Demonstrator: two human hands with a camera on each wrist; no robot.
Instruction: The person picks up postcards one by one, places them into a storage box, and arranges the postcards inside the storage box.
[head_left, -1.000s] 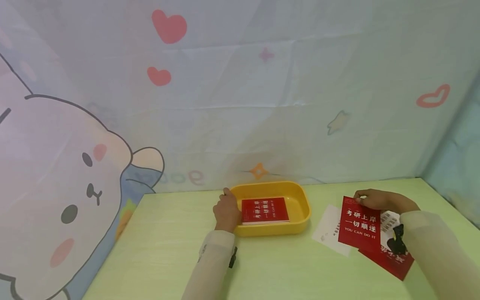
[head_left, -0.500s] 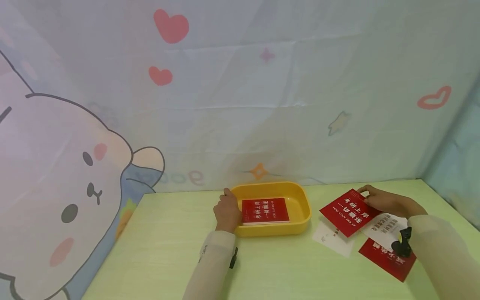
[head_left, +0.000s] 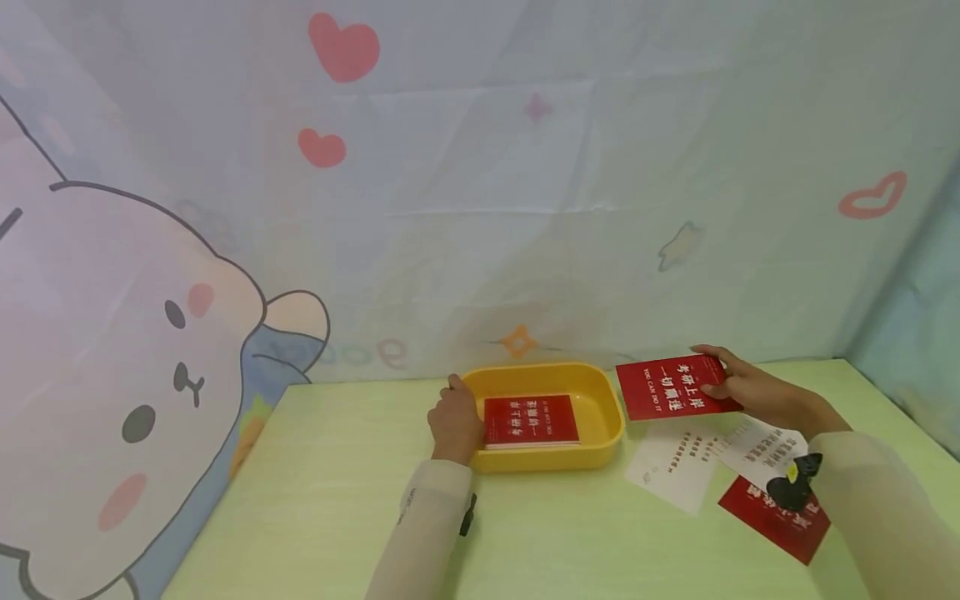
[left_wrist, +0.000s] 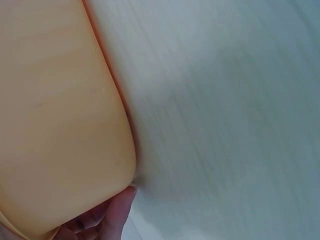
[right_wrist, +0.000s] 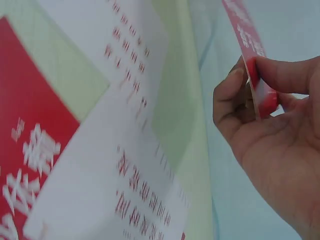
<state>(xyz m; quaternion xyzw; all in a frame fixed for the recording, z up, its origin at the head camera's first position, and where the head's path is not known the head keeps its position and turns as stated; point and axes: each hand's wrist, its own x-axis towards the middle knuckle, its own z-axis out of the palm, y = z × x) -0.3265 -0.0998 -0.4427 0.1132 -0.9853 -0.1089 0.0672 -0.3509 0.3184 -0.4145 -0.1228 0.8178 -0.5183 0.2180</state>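
- While the left hand [head_left: 455, 425] curls its fingers round the yellow tray [head_left: 555, 460], low centre, a red card pile [head_left: 531, 420] sits inside.
- Lower right, the right hand [head_left: 753, 393] pinches a red card [head_left: 656, 390] between its fingers.

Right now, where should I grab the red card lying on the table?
Probably pinch the red card at its near corner, coming from the near side of the table. The card is thin and flat, and a white card covers part of its far side, while that near corner is uncovered.
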